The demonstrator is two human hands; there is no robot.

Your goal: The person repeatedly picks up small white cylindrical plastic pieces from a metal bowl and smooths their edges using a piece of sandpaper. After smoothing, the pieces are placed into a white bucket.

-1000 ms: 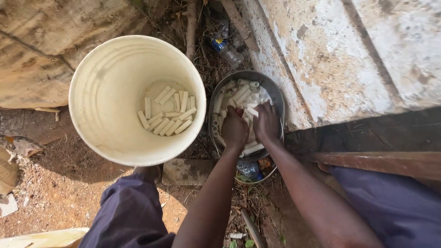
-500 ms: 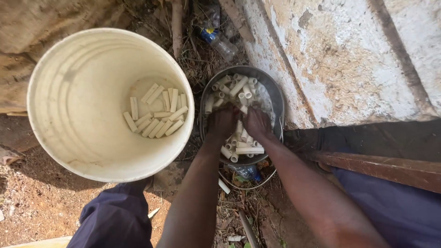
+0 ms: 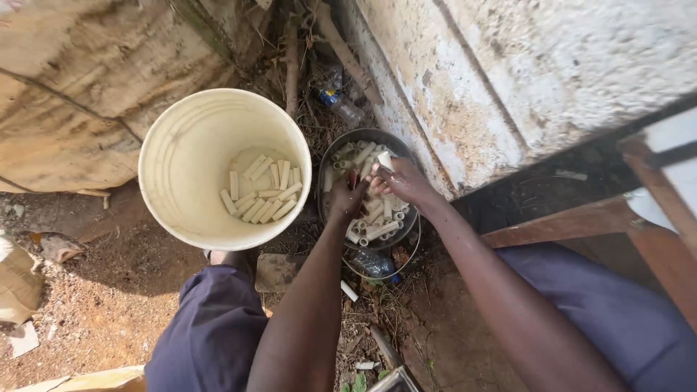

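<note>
Bare red dirt point(image 3: 109, 290) lies under you. Both hands sit in the dark round metal pan point(image 3: 335, 156) of short white tube pieces point(image 3: 377, 231) (heaped crosswise). Your right hand point(image 3: 403, 181) pinches 1 piece; your left hand point(image 3: 347, 199) looks curled, its grasp unclear. The cream plastic bucket point(image 3: 189, 160) stands left of both, touching the pan.

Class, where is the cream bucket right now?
In the head view, the cream bucket stands on the ground left of centre, beside the dark bowl where both hands work.
</note>
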